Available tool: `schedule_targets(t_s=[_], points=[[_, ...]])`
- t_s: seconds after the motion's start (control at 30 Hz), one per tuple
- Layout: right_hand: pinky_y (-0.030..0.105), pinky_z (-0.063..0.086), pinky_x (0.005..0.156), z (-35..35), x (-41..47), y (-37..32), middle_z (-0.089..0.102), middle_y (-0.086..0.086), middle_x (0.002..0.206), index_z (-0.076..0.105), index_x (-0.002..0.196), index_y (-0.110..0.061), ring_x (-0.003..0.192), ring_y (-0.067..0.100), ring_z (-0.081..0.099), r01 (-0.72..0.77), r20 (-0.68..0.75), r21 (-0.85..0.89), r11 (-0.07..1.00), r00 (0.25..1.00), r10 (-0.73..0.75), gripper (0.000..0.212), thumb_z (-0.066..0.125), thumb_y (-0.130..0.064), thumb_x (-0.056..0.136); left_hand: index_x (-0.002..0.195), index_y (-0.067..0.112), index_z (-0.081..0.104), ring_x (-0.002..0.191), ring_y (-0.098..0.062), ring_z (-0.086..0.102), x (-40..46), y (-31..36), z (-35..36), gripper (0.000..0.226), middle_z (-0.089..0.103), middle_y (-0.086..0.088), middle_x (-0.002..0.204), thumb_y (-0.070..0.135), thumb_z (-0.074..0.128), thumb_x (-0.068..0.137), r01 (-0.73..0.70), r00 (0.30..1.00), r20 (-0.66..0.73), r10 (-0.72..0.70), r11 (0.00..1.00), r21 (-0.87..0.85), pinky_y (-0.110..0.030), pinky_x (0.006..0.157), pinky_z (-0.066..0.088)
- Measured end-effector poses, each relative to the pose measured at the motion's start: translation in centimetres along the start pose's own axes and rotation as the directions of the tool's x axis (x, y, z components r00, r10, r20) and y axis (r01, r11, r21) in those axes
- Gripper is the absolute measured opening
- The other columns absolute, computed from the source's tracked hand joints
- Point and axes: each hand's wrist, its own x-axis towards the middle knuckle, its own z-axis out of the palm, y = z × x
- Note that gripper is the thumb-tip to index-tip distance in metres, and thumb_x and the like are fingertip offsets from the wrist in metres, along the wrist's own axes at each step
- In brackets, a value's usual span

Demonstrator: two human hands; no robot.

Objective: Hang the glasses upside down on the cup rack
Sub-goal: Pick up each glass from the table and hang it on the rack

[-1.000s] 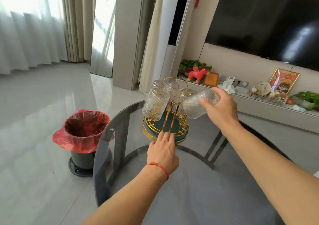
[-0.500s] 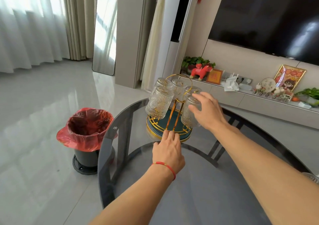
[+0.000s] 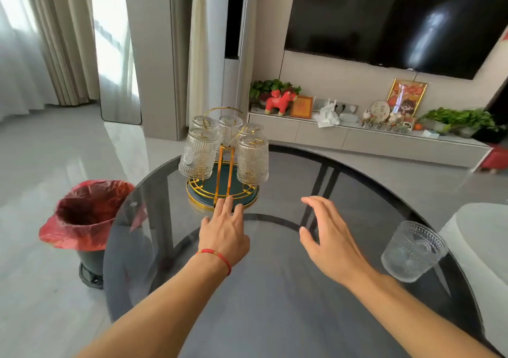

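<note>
Near the middle of the frame, the left hand (image 3: 224, 231) lay flat with fingertips against the rim of the cup rack (image 3: 222, 192), seemingly to keep it from sliding on the glass table (image 3: 275, 302). Five glasses (image 3: 252, 157) hung mouth-down on its gold prongs, probably to drain. The right hand (image 3: 330, 236) hovered empty, fingers spread, at centre right. One glass (image 3: 413, 250) stood upright at the right edge, apparently next.

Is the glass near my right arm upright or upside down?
Upright: the loose glass stands on the table, open rim up.
</note>
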Motion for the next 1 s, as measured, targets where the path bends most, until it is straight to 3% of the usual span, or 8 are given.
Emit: schedule_targets(t_s=[0.1, 0.23, 0.4, 0.47, 0.6, 0.7, 0.8, 1.0], points=[[-0.005, 0.018, 0.103, -1.0, -3.3, 2.4, 0.054, 0.0, 0.142, 0.058, 0.138, -0.013, 0.132, 0.015, 0.052, -0.022, -0.04, 0.023, 0.999, 0.999, 0.023, 0.046, 0.065, -0.005, 0.093, 0.147, 0.016, 0.043, 0.15, -0.029, 0.031, -0.6, 1.7, 0.3, 0.063, 0.03, -0.009, 0.165, 0.019, 0.061, 0.087, -0.087, 0.996, -0.02, 0.085, 0.987, -0.137, -0.046, 0.114, 0.042], [-0.004, 0.03, 0.093, -3.2, -5.1, 4.5, 0.063, -0.006, 0.121, 0.072, 0.118, -0.015, 0.106, -0.015, 0.051, -0.005, -0.172, 0.056, 0.998, 0.985, 0.015, 0.033, 0.067, 0.001, 0.089, 0.149, 0.019, 0.046, 0.147, -0.027, 0.04, -2.0, 4.8, 1.0, 0.062, 0.038, -0.007, 0.163, 0.019, 0.062, 0.089, -0.253, 0.967, -0.03, 0.254, 0.934, -0.252, -0.038, 0.116, 0.039], [0.022, 0.052, 0.079, -5.8, -5.8, 5.9, 0.07, -0.004, 0.098, 0.073, 0.104, -0.014, 0.083, 0.012, 0.064, -0.087, -0.383, 0.18, 0.98, 0.911, 0.151, 0.024, 0.066, 0.002, 0.087, 0.145, 0.023, 0.049, 0.137, -0.02, 0.049, -4.0, 10.2, 1.9, 0.058, 0.051, 0.0, 0.152, 0.023, 0.062, 0.089, -0.367, 0.924, -0.015, 0.382, 0.876, -0.312, -0.029, 0.11, 0.041], [0.022, 0.051, 0.072, -6.5, -6.1, 6.3, 0.069, -0.002, 0.088, 0.066, 0.098, -0.016, 0.077, 0.011, 0.064, -0.154, -0.45, 0.266, 0.952, 0.853, 0.264, 0.017, 0.067, -0.005, 0.085, 0.144, 0.021, 0.05, 0.132, -0.02, 0.051, -3.8, 13.2, 1.9, 0.059, 0.056, -0.001, 0.145, 0.017, 0.064, 0.087, -0.351, 0.925, 0.001, 0.38, 0.857, -0.378, -0.019, 0.105, 0.035], [0.024, 0.039, 0.058, -7.8, -6.5, 7.7, 0.061, 0.002, 0.078, 0.051, 0.093, -0.017, 0.071, 0.011, 0.058, -0.269, -0.599, 0.476, 0.837, 0.598, 0.533, 0.018, 0.056, -0.03, 0.081, 0.152, 0.018, 0.038, 0.132, -0.026, 0.05, -1.6, 20.8, 1.1, 0.077, 0.05, -0.01, 0.143, 0.021, 0.072, 0.083, -0.25, 0.936, 0.064, 0.346, 0.782, -0.572, -0.017, 0.1, 0.032], [0.028, 0.038, 0.059, -8.7, -6.8, 8.8, 0.063, 0.005, 0.088, 0.049, 0.099, -0.015, 0.078, 0.017, 0.06, -0.267, -0.588, 0.64, 0.721, 0.433, 0.683, 0.027, 0.049, -0.036, 0.083, 0.16, 0.022, 0.019, 0.142, -0.028, 0.04, 0.1, 25.6, 0.6, 0.103, 0.036, -0.012, 0.154, 0.039, 0.081, 0.078, -0.175, 0.93, 0.144, 0.339, 0.751, -0.637, -0.03, 0.111, 0.035], [0.038, 0.039, 0.07, -9.4, -7.1, 10.3, 0.064, 0.008, 0.098, 0.05, 0.106, -0.012, 0.084, 0.027, 0.057, -0.287, -0.504, 0.749, 0.597, 0.338, 0.795, 0.03, 0.044, -0.034, 0.086, 0.16, 0.02, 0.017, 0.141, -0.032, 0.041, 1.0, 28.3, 1.0, 0.11, 0.039, -0.016, 0.153, 0.045, 0.083, 0.076, -0.183, 0.921, 0.184, 0.343, 0.798, -0.574, -0.044, 0.116, 0.039], [0.046, 0.05, 0.077, -9.2, -7.3, 11.5, 0.065, 0.009, 0.094, 0.05, 0.095, -0.014, 0.088, 0.035, 0.061, -0.392, -0.374, 0.78, 0.487, 0.332, 0.866, 0.022, 0.043, -0.033, 0.088, 0.148, 0.02, 0.045, 0.124, -0.025, 0.059, 0.6, 27.8, 1.4, 0.095, 0.061, -0.006, 0.135, 0.047, 0.086, 0.067, -0.08, 0.965, 0.144, 0.221, 0.767, -0.637, -0.038, 0.103, 0.052]])
